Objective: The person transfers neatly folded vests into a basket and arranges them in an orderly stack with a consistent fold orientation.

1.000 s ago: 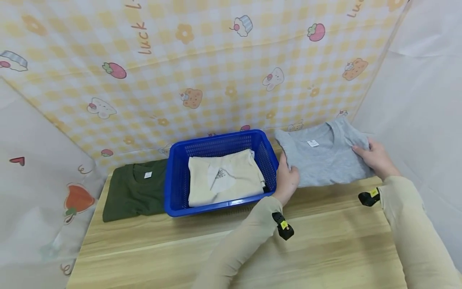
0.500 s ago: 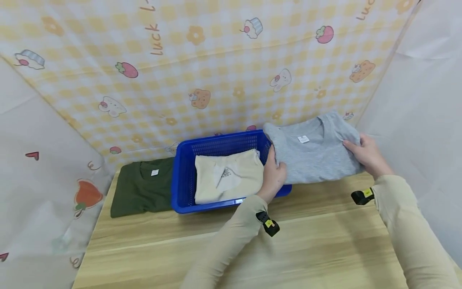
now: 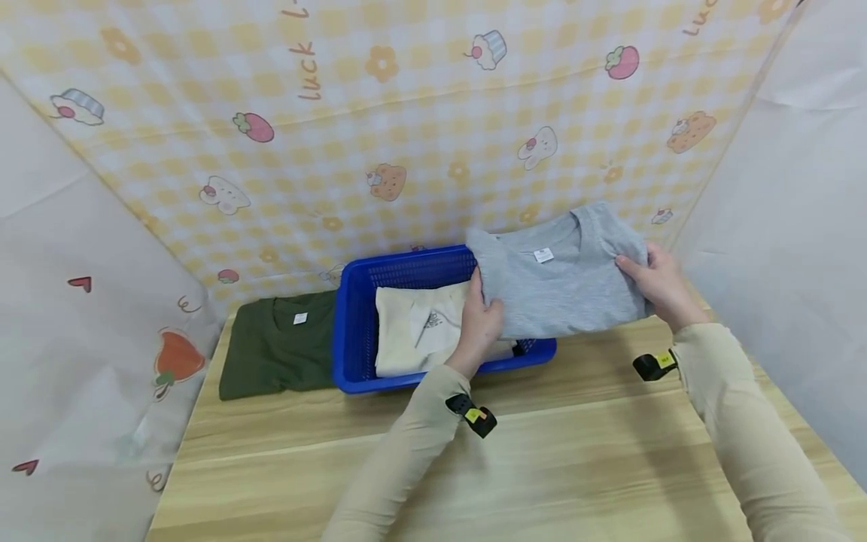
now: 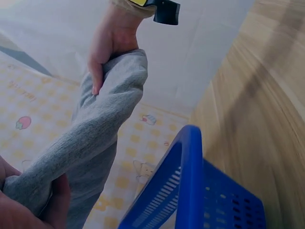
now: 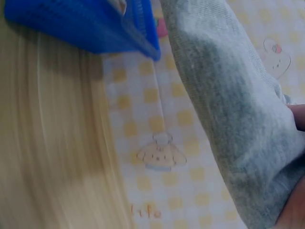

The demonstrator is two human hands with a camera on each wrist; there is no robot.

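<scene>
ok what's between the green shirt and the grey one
In the head view, the blue basket, holding a cream garment; the grey shirt overlaps its right end.

Beige sleeves (image 3: pixel 741 421) bear black, yellow-labelled wrist devices (image 3: pixel 471 415).

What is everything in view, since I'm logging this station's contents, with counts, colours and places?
grey shirt: 1, light grey, held by both hands, overlapping the basket's right part in the head view
blue basket: 1, blue, on the table
cream cloth: 1, cream with a dark print, folded, in the basket
green shirt: 1, dark green, folded, left of the basket
labels: 2, white, one at each shirt's neckline
table: 1, light wood, below
checked sheet: 1, yellow and white, behind
side sheets: 2, white, left and right
wrist devices: 2, black with yellow, one per wrist
sleeves: 2, beige, on both arms
left hand: 1, gripping the grey shirt's left side
right hand: 1, gripping its right side
</scene>
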